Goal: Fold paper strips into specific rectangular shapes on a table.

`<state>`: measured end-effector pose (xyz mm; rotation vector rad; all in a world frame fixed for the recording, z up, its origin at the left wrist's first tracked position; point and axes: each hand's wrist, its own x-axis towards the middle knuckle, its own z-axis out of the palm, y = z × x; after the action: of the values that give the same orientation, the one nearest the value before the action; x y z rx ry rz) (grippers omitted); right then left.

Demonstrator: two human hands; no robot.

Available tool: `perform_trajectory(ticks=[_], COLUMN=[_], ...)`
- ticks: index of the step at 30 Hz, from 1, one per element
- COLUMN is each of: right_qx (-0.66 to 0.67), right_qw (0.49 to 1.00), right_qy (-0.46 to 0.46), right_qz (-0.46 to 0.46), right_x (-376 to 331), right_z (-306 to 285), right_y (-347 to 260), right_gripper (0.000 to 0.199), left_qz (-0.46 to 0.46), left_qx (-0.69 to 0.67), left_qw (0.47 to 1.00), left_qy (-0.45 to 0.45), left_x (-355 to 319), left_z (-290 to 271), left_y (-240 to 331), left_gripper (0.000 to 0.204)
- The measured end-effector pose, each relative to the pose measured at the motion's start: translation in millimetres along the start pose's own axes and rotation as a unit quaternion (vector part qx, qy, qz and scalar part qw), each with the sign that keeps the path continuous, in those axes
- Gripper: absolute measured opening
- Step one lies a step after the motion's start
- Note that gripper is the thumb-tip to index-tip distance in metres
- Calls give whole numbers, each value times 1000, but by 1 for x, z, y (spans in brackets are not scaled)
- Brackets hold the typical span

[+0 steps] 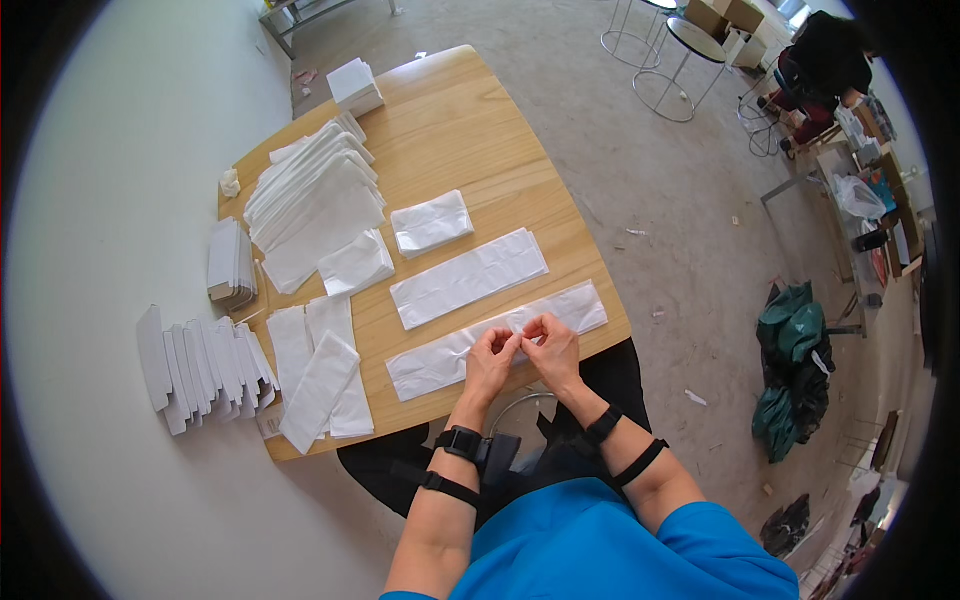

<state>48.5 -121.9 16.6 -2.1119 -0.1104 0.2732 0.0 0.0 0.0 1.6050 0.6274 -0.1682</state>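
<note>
A long folded white sheet (425, 370), thin and paper-like, lies along the near edge of the wooden table. Over its middle, my left hand (489, 362) and my right hand (553, 354) come together with fingertips pinched on it. Their fingers partly hide what lies between them. Just beyond is a shorter folded white sheet (468, 278), and past that a small stack of folded white sheets (432, 224). More folded white strips (322, 392) overlap at the table's near left corner.
Fanned white sheets (318, 190) cover the table's (455, 115) far left. White flattened cartons (200, 365) stand in a row at the left edge, near a white stack (231, 262). A white block (355, 88) sits at the far end. Dark green bags (790, 350) lie rightward; a person (825, 65) sits far right.
</note>
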Motion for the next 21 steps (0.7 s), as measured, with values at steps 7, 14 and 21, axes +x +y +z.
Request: perform_trajectory(ticks=[7, 14, 21], right_qx=[86, 247, 277], right_qw=[996, 954, 935], right_qy=[-21, -76, -82], right_qz=[18, 153, 203], right_x=[4, 4, 10], right_z=[5, 6, 2], right_y=[15, 21, 19], right_gripper=[19, 21, 23], left_qz=[-20, -2, -12], left_qx=[8, 9, 5], left_qw=[999, 998, 998], left_qy=[45, 58, 55], left_x=[-1, 2, 3], left_z=[2, 0, 0], left_y=[7, -5, -3], left_gripper=[20, 23, 23])
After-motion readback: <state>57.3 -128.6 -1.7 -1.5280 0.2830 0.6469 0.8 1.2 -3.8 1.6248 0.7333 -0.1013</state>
